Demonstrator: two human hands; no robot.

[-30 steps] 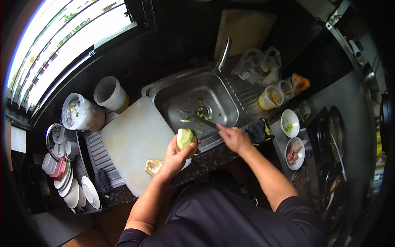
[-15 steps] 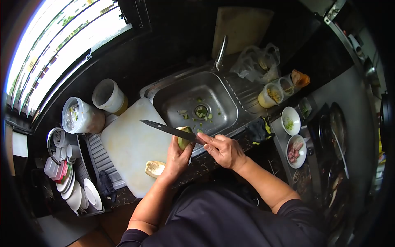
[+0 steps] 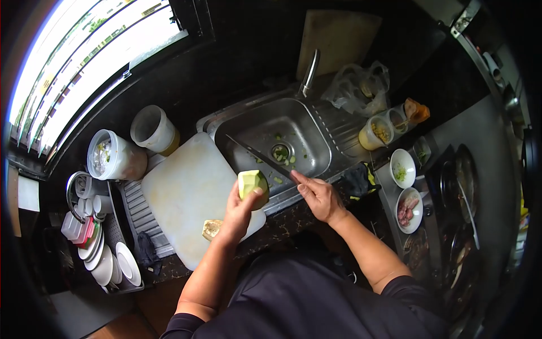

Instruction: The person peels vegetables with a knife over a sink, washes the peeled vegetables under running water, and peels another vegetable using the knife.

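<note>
My left hand [image 3: 239,213] is closed around a partly peeled green fruit or vegetable [image 3: 249,182], its pale flesh facing up and dark green skin on the right side. In my right hand [image 3: 319,199] is a kitchen knife [image 3: 261,157]; its long dark blade points up and left over the sink, apart from the green piece. Below my left hand is a white cutting board [image 3: 186,192], where a cut piece with cream-coloured flesh [image 3: 212,228] lies, partly hidden by my wrist. Green peelings [image 3: 277,181] lie in the metal sink [image 3: 316,118].
Two plastic tubs [image 3: 116,158] stand left of the sink, above a dish rack with white plates [image 3: 129,264]. To the right are a faucet [image 3: 309,73], a plastic bag [image 3: 361,85], a container of yellow bits [image 3: 375,134], a bowl of chopped greens [image 3: 402,168] and a bowl of meat [image 3: 409,210].
The knife has come away from the green piece and now sits to its right, over the sink. My left hand has turned the piece so its peeled face shows.
</note>
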